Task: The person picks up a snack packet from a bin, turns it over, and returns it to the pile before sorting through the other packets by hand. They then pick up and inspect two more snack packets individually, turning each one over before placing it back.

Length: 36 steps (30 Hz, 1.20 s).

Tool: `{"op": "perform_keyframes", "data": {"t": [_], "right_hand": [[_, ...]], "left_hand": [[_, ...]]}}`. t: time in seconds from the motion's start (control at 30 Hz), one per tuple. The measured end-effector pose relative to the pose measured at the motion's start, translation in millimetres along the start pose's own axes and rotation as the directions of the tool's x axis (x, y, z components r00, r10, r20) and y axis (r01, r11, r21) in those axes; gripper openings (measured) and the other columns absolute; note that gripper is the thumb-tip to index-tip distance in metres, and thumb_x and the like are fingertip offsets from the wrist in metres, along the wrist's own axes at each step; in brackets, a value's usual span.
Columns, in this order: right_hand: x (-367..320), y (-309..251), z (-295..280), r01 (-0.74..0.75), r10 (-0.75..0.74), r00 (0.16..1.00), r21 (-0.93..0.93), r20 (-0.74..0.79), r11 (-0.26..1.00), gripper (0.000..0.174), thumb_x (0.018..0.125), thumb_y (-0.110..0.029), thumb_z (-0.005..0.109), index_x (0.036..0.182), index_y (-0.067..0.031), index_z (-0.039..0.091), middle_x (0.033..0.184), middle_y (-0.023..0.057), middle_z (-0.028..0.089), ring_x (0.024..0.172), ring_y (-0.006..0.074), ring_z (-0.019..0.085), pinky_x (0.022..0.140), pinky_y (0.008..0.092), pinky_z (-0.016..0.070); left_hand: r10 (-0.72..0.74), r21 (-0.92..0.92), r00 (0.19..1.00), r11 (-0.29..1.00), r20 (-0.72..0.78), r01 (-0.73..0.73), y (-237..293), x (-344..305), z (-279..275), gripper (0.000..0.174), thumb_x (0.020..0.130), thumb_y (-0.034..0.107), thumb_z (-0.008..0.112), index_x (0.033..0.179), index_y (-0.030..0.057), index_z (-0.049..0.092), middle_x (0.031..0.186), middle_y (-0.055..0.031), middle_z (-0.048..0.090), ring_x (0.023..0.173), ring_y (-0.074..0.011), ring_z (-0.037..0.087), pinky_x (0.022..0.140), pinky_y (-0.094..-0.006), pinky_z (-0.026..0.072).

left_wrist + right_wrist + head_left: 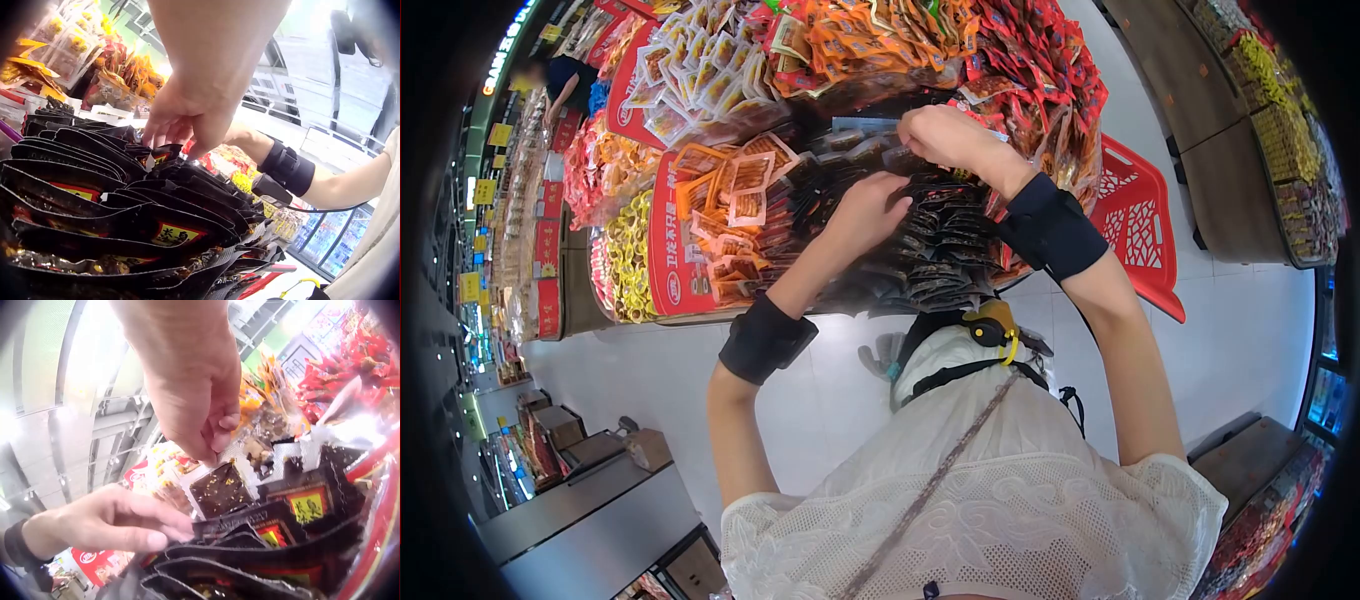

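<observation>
My right hand point(955, 138) is at the far side of a bin of black snack packets point(945, 240). In the right wrist view its curled fingers pinch the silvery top edge of a snack packet point(222, 490), whose see-through face shows dark, speckled food. Lower and to the left, my left hand point(864, 215) reaches over the same packets with its fingers extended. Its fingertips touch the upper edges of upright black packets point(250, 519) with red and yellow labels. From the left wrist, tightly packed rows of these black packets point(119, 219) lie below the hand.
Orange packets point(745, 190) adjoin on the left, with white point(710, 70), orange and red packets point(1050, 60) behind. A red panel point(675, 240) edges the display. A red plastic basket point(1135, 220) stands at right. Shelves line both sides; another person point(570, 85) is far left.
</observation>
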State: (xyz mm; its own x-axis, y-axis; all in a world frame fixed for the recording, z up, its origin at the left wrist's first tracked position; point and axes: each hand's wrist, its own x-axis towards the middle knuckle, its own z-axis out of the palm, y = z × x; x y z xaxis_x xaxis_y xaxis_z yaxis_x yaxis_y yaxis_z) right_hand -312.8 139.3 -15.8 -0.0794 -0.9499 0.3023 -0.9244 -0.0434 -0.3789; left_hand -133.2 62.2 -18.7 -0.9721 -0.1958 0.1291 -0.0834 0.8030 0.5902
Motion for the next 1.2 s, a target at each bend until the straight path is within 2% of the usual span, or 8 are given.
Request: {"op": "perform_keyframes", "data": {"t": [0.3,0.4,0.63,0.77,0.97,1.0,1.1,1.2], "right_hand": [[-5.1,-27.6,-69.2,0.096,-0.033,0.949,0.186,-0.315,0.978,0.005,0.08,-0.007,0.049,0.083,-0.0037,0.051,0.079,0.0148,0.058,0.08,0.0361,0.054,0.066,0.0413,0.0429],[-11.2,-41.8,-90.6,0.138,-0.029,0.955,0.357,-0.296,0.924,0.004,0.085,-0.005,0.05,0.087,-0.0017,0.051,0.077,0.0075,0.053,0.073,0.0215,0.054,0.068,0.0296,0.0432],[-30.7,-61.2,-67.2,0.231,-0.023,0.97,0.88,-0.243,0.415,0.004,0.088,-0.005,0.049,0.089,-0.0024,0.052,0.087,0.0018,0.053,0.084,0.0098,0.051,0.077,0.0247,0.0412],[-41.5,-58.3,-44.8,0.247,0.047,0.961,0.924,-0.272,0.292,0.012,0.087,-0.005,0.052,0.097,-0.0015,0.055,0.096,0.0062,0.057,0.086,0.011,0.053,0.08,0.0259,0.0423],[-60.7,-56.8,-37.8,-0.067,0.43,0.899,0.944,-0.083,0.322,0.026,0.092,-0.02,0.046,0.105,-0.0008,0.059,0.095,0.0029,0.063,0.086,0.0085,0.056,0.075,0.0229,0.0443],[-62.8,-57.2,-39.5,-0.093,0.376,0.926,0.974,0.009,0.206,0.031,0.093,-0.026,0.043,0.107,-0.0011,0.057,0.098,0.0056,0.062,0.086,0.0099,0.056,0.079,0.0259,0.0454],[-69.6,-67.9,-43.8,-0.27,0.442,0.896,0.838,0.039,0.474,0.027,0.09,-0.024,0.05,0.099,-0.0011,0.062,0.087,0.0011,0.063,0.081,0.0047,0.055,0.071,0.0197,0.0431],[-71.1,-70.6,-31.4,-0.249,0.435,0.9,0.869,0.044,0.427,0.016,0.083,-0.011,0.06,0.093,0.0007,0.062,0.083,0.0013,0.062,0.078,0.0051,0.056,0.07,0.0206,0.0442]], "left_hand": [[-0.063,-0.153,0.986,0.987,-0.157,0.039,-14.3,-0.9,-14.9,0.02,0.079,0.005,0.057,0.098,-0.0036,0.058,0.094,-0.0179,0.061,0.087,-0.0317,0.06,0.077,-0.0339,0.0474],[-0.183,-0.371,0.96,0.924,-0.211,0.095,-22.9,0.2,-34.8,0.02,0.088,0.006,0.048,0.104,-0.004,0.055,0.101,-0.0138,0.061,0.092,-0.0181,0.06,0.081,-0.0284,0.0463],[-0.042,-0.92,0.965,0.292,0.259,0.26,27.0,-16.7,-41.3,0.038,0.092,0.025,0.047,0.116,-0.0041,0.046,0.11,-0.0152,0.056,0.098,-0.0215,0.057,0.086,-0.0325,0.0454],[-0.081,-0.925,0.956,0.242,0.282,0.294,41.4,-27.8,-34.3,0.022,0.087,0.01,0.052,0.106,-0.0011,0.053,0.1,-0.0092,0.06,0.089,-0.0164,0.06,0.078,-0.0294,0.0482],[-0.148,-0.824,0.974,0.52,0.172,0.224,36.2,-34.8,-35.4,0.015,0.087,0.009,0.055,0.098,-0.0003,0.057,0.089,-0.0034,0.062,0.079,-0.0086,0.058,0.074,-0.0234,0.0468],[-0.149,-0.792,0.981,0.58,0.125,0.189,31.3,-34.4,-32.9,0.014,0.085,0.008,0.056,0.097,-0.0006,0.058,0.088,-0.0037,0.062,0.078,-0.0081,0.058,0.072,-0.0232,0.0464],[-0.155,-0.695,0.988,0.707,0.024,0.128,17.8,-38.3,-20.3,0.014,0.083,0.004,0.058,0.096,-0.0015,0.058,0.084,-0.0045,0.063,0.075,-0.0071,0.057,0.069,-0.0225,0.0458],[-0.178,-0.666,0.984,0.735,-0.004,0.13,15.3,-43.5,-15.8,0.014,0.082,0.002,0.059,0.095,-0.0018,0.058,0.083,-0.0053,0.063,0.073,-0.0072,0.058,0.068,-0.022,0.046]]}}
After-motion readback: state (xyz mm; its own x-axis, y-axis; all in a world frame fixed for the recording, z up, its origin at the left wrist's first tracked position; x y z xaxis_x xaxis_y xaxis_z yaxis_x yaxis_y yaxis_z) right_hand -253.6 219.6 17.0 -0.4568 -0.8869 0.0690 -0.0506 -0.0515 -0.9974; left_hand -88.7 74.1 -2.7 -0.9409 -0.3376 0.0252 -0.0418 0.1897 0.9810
